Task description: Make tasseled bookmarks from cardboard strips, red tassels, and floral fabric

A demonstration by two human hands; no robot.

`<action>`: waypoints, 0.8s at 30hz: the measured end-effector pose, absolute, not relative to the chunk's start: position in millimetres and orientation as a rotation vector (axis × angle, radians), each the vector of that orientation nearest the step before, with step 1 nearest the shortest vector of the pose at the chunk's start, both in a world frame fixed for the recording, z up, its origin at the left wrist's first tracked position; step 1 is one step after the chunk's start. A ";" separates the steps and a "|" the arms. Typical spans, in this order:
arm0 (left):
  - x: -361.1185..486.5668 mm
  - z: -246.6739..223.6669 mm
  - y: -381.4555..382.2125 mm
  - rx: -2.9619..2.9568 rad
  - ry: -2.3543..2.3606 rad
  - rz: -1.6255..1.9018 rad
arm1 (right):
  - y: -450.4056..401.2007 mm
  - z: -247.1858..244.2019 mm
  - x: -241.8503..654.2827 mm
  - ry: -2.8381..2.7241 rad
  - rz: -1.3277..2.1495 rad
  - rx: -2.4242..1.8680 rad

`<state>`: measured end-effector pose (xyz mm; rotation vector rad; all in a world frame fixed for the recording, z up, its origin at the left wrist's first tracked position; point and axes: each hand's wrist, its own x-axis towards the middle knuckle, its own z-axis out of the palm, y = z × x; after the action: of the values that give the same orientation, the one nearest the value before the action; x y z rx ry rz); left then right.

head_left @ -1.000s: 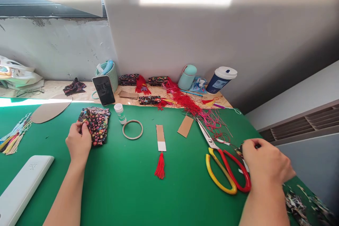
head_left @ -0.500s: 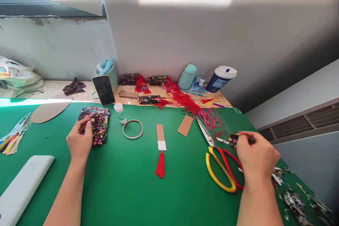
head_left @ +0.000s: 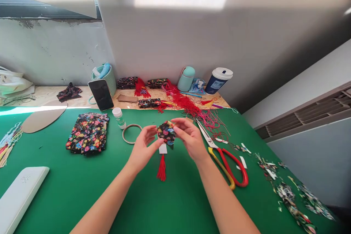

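Note:
My left hand (head_left: 145, 146) and my right hand (head_left: 190, 139) hold a small black floral fabric piece (head_left: 166, 132) between them, each pinching one side. The fabric is above a card strip with a white end (head_left: 162, 149), whose upper part is hidden. A red tassel (head_left: 161, 168) extends from the strip's lower end. Left of my hands lies a stack of floral fabric (head_left: 88, 133). A tape ring (head_left: 128, 139) and a glue stick (head_left: 119, 118) are near my left hand. Scissors (head_left: 216, 150) with yellow and red handles lie open beside my right hand.
A phone (head_left: 101, 95) leans on a green basket (head_left: 109, 80). Red threads (head_left: 189, 105), a mint bottle (head_left: 186, 79) and a paper cup (head_left: 218, 80) stand or lie along the back. A white power bank (head_left: 24, 193) is at left, fabric scraps (head_left: 287, 193) at right.
Both hands have moved to the middle and now share the small fabric piece. My left hand has left the fabric stack; my right hand has moved left from beyond the scissors. The view has shifted slightly.

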<state>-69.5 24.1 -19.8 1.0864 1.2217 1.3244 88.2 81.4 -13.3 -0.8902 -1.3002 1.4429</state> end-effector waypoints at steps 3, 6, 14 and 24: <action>-62.1 -30.9 27.4 0.946 1.222 1.378 | 77.8 -22.0 75.9 -1.315 1.580 -0.866; -66.0 -33.6 26.4 0.875 1.223 1.417 | 74.8 -31.2 72.1 -1.288 1.606 -0.916; -71.7 -35.7 23.1 0.781 1.253 1.351 | 74.9 -44.8 73.1 -1.084 1.478 -0.979; -65.5 -34.5 16.3 0.879 1.084 1.135 | 76.2 -55.0 72.8 -0.966 1.549 -0.890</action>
<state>-65.5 16.3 -34.5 0.8793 1.0845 1.1354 72.8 76.2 -55.0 -0.8901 -0.9658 1.5490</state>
